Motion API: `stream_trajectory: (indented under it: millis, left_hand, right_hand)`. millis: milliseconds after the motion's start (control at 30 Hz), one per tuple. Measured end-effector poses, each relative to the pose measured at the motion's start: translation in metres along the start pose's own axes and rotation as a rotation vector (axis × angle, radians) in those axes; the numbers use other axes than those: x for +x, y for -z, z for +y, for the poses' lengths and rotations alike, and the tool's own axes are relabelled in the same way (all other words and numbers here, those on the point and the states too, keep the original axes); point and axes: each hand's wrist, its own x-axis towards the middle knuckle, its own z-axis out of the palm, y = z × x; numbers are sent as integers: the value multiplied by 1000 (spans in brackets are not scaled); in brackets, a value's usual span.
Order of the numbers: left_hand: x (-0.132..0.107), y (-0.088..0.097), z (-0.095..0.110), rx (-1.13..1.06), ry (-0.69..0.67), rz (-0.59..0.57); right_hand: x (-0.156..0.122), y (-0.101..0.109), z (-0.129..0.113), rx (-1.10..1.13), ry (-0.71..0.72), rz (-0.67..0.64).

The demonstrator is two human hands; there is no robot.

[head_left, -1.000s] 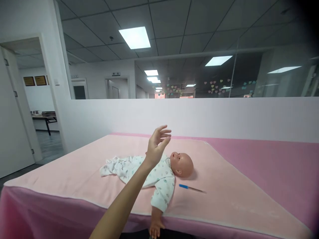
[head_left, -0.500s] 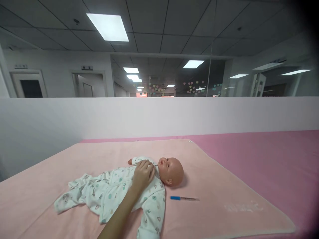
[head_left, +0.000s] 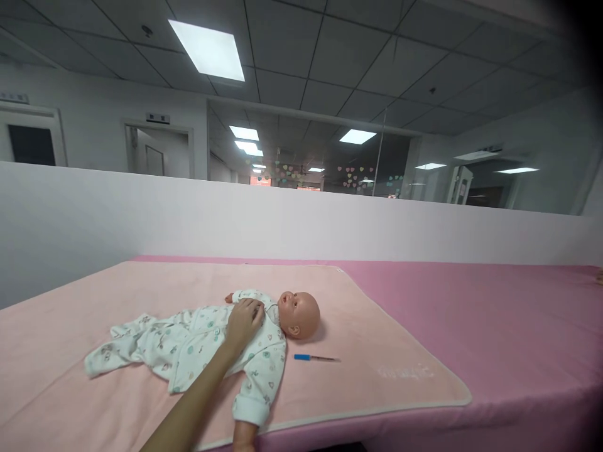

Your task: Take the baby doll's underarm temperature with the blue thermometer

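Observation:
A bald baby doll (head_left: pixel 299 316) lies on its back on a peach blanket (head_left: pixel 367 339), its head to the right. It wears a white printed sleepsuit (head_left: pixel 200 342). My left hand (head_left: pixel 245 321) rests on the doll's chest near the collar, its fingers bent and closed on the cloth; the fingertips are partly hidden. Beside the doll's shoulder lies a slim, clear-shafted stick with a blue end (head_left: pixel 302 357), like a pen or thermometer, untouched. At the far right edge shows a small skin-toned sliver (head_left: pixel 600 276), perhaps my right hand; its fingers cannot be made out.
The blanket lies over a pink table cover (head_left: pixel 494 326), whose front edge drops away at the lower right. A low white partition (head_left: pixel 301 223) stands behind the table. Beyond it are glass panels, doors and ceiling lights.
The view has turned right and tilted, so doll, blanket and stick sit further left. My left hand stays on the doll's chest. A skin-toned sliver now shows at the right edge.

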Motion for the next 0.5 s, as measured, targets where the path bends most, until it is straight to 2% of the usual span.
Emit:
stream_trajectory:
  millis: [100,200,333,500]
  left_hand:
    - [0,0,0,10,-5,-19]
    - [-1,1,1,31,-11,-49]
    - [-2,1,3,34,-25,-62]
    - [-2,0,3,11,-21,-43]
  right_hand:
    - [-3,-3,2,29,3,-22]
    - [-31,-10,9,68,5,-38]
    - [-105,-18,21,111,33,-65]
    - [-203,-16,35,144,67,-61]
